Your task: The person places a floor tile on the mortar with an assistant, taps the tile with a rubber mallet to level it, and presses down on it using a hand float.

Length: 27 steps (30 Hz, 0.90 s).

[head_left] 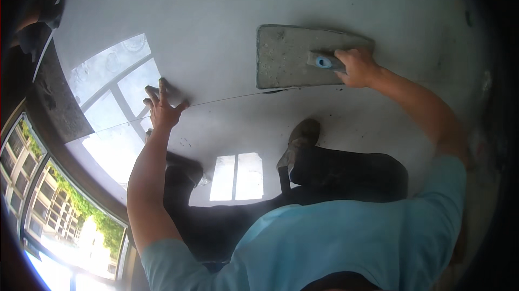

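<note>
My right hand (357, 67) grips the handle, which has a blue round cap (324, 62), of a grey rectangular float (284, 55). The float lies flat on the glossy white floor tile (216, 15). My left hand (161, 106) rests on the floor with its fingers spread and holds nothing. It sits right at a thin joint line (227, 98) that runs between two tiles, from the left toward the float's lower edge.
I am crouched; my two worn shoes (300, 140) (185, 169) and dark trousers stand on the near tile. The tiles mirror bright windows. A dark rough strip (58, 101) borders the floor at the left, with a large window (54, 210) beyond it.
</note>
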### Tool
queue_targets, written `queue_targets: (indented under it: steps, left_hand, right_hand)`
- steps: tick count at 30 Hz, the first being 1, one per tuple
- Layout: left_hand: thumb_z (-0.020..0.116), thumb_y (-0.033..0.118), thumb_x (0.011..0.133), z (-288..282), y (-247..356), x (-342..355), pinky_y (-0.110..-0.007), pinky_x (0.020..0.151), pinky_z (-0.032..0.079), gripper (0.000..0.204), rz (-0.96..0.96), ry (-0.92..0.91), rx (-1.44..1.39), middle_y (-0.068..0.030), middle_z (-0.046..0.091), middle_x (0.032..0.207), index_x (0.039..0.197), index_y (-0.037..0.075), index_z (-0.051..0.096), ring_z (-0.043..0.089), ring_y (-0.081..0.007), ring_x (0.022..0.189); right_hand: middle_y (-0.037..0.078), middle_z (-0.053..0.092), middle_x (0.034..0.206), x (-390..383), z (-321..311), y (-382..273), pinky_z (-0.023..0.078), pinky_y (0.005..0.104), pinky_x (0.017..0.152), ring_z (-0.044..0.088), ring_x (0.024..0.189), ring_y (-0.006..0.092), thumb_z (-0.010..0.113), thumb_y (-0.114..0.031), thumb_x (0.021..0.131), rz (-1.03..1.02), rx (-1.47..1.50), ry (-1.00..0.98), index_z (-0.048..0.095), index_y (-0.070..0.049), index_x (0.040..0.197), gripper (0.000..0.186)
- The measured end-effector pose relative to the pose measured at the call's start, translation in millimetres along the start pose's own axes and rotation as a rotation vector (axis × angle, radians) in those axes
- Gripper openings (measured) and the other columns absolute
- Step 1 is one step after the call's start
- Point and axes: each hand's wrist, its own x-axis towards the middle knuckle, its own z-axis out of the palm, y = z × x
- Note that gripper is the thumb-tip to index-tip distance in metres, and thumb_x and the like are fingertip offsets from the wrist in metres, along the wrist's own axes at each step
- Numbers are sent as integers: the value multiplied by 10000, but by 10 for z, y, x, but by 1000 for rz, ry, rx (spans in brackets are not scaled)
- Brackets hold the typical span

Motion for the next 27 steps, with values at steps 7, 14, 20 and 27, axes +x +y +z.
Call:
queue_targets:
  steps: [7,14,20,27]
  left_hand:
    - [835,492,707,122,-31,1,-576,1020,452,1137,-43,-44,52,-231,23,1607,1558,376,90,158,-539,1427]
    - [832,493,714,90,-7,-37,-623,1041,408,1123,-44,-36,46,-202,29,1620,1552,415,89,177,-528,1431]
    - [825,500,720,96,-105,-13,-628,1068,374,1101,-58,-25,37,-173,32,1628,1541,453,93,174,-513,1440]
    - [804,499,741,113,-14,-35,-629,1093,341,1054,-52,-26,29,-132,49,1637,1540,450,117,181,-500,1443]
  right_hand:
    - [194,674,830,504,328,-733,525,493,746,661,817,400,750,-195,727,-194,36,2,605,-23,971,331]
    - [227,680,884,829,231,-945,526,519,753,660,877,421,684,-186,807,48,-93,-286,614,-17,1001,266]
    - [211,677,853,530,58,-960,528,503,736,663,858,404,709,-202,802,-196,83,25,585,-45,988,273]
    - [225,675,855,1123,259,-1250,531,510,745,656,819,434,701,-235,822,-7,-116,-220,579,-25,1038,325]
